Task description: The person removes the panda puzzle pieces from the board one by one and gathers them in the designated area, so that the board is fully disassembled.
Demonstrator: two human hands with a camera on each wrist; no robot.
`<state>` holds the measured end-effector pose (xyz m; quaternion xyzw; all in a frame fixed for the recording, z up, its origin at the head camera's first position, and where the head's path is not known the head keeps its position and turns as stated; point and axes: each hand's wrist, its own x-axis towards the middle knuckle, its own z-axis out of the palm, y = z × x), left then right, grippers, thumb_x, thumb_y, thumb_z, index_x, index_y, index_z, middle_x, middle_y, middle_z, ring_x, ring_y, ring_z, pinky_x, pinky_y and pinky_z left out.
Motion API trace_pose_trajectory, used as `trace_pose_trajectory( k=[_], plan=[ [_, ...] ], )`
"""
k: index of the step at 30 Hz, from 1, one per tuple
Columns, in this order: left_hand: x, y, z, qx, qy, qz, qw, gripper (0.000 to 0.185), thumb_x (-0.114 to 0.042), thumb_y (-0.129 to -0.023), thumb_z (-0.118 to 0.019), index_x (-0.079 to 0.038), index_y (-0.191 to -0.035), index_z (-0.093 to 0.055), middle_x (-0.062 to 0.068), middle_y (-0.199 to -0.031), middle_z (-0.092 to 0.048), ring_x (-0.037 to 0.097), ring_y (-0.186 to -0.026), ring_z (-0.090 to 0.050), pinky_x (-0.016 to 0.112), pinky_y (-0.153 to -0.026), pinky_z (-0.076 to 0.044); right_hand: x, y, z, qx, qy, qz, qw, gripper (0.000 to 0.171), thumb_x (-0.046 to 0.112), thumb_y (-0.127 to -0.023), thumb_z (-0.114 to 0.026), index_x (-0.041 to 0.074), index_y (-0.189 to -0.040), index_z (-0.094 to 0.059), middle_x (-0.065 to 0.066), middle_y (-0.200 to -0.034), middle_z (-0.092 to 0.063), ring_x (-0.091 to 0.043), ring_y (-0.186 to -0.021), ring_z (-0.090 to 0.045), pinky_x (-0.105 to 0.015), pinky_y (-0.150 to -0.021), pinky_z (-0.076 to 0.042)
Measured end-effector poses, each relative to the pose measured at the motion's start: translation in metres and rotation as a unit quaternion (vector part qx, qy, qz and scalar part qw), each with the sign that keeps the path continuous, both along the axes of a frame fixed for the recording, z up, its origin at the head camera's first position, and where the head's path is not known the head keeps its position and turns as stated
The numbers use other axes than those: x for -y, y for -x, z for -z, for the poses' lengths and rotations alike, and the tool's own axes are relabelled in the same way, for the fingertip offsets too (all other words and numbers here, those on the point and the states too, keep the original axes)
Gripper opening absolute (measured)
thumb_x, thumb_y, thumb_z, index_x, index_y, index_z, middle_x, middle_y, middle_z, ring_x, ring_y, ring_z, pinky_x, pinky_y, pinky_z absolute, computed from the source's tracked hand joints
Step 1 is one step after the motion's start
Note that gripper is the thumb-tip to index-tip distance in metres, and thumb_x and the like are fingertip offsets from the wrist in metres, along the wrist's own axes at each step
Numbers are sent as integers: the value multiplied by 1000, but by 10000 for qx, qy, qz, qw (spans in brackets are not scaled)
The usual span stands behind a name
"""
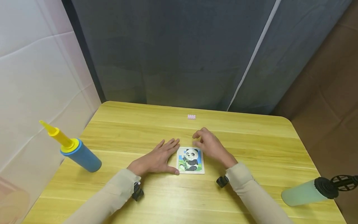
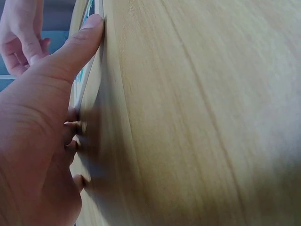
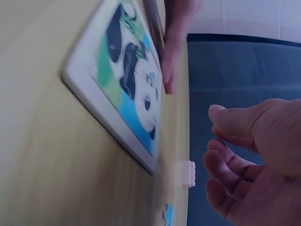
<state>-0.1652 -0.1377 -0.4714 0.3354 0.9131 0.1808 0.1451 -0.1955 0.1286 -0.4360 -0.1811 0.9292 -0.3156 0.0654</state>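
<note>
A panda jigsaw puzzle [image 1: 191,160] in a pale frame lies flat on the wooden table. Pale board shows at the picture's upper left. My left hand [image 1: 159,158] is spread on the table along the puzzle's left side, thumb at the lower left corner and fingertips by the upper left one. Above the puzzle's upper right corner hovers my right hand [image 1: 212,147], fingers loosely bent and thumb apart, with nothing between them. In the right wrist view a small blue puzzle piece [image 3: 168,214] lies on the table past the frame; in the head view I cannot make it out.
A pink toy brick [image 1: 191,117] sits near the table's far edge. On the left stands a blue and yellow hand pump [image 1: 81,155]. A pale green bottle [image 1: 305,193] with a black lid is at the right. A dark curtain [image 1: 173,56] hangs behind the table.
</note>
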Motion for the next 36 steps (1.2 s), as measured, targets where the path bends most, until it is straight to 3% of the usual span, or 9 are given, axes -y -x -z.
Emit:
trace_pose_trajectory(
  k=[23, 36],
  plan=[
    [-1, 2, 3, -24, 7, 26, 10000, 115, -72, -88, -73, -3, -168, -28, 12, -181, -13, 34, -169, -12, 63, -137, -8, 5, -24, 25, -174, -613, -406, 9971, 23, 22, -102, -74, 10, -121, -77, -1, -113, -64, -12, -94, -55, -33, -83, -53],
    [-1, 1, 2, 32, 29, -1, 10000, 115, -71, -89, -73, -3, -169, -26, 11, -182, -11, 33, -170, -10, 61, -138, -6, 7, -28, 28, -221, -762, -427, 9959, 29, 22, -102, -74, 11, -128, -78, 1, -111, -63, -8, -87, -51, -24, -73, -47]
  ],
)
